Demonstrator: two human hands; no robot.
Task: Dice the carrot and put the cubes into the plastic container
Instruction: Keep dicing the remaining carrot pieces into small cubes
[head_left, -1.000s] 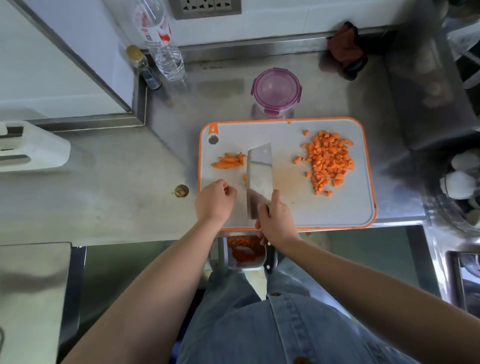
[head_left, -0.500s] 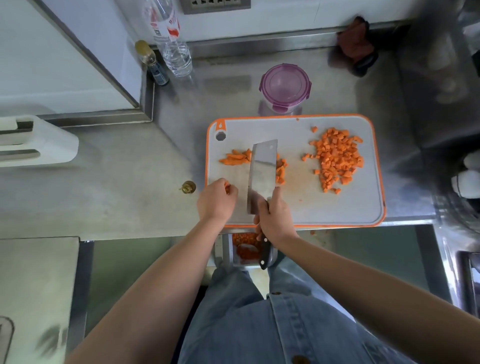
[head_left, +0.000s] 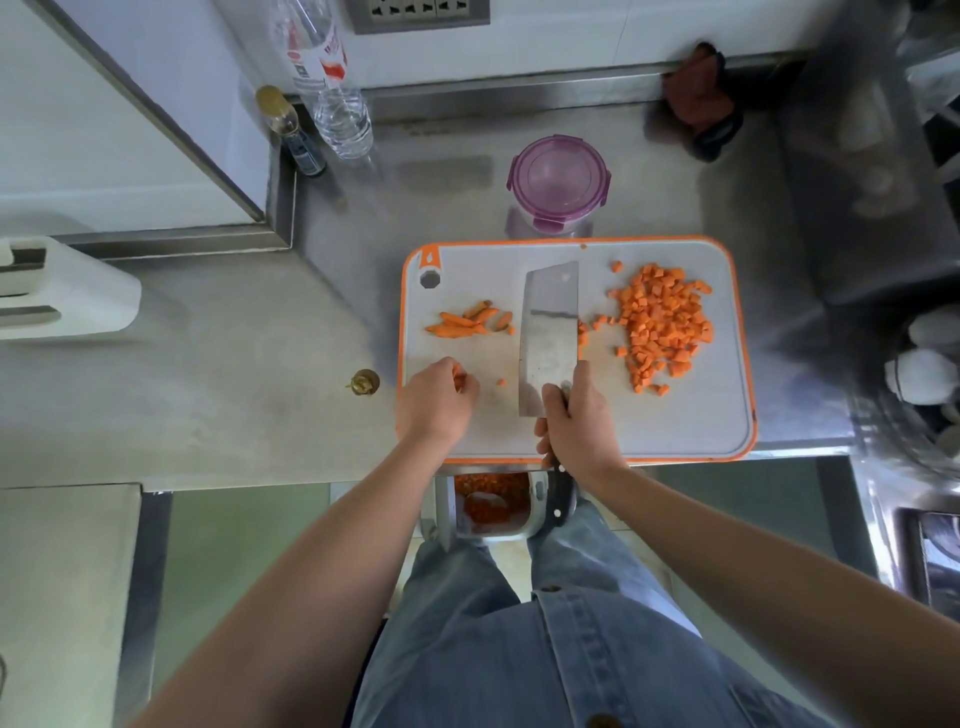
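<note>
Gripping the cleaver (head_left: 549, 332) handle, the right hand (head_left: 576, 415) points the blade away across the cutting board (head_left: 701, 415); the left hand (head_left: 439, 402) pinches a small carrot piece (head_left: 458, 373). Undiced carrot strips (head_left: 465, 323) lie just beyond the left hand, long axes left to right, with the cubes (head_left: 665, 322) heaped right of the blade and the lidded plastic container (head_left: 557, 182) beyond the board.

A steel counter (head_left: 208, 364) meets a white wall (head_left: 571, 41) bearing a socket strip (head_left: 418, 13).
</note>
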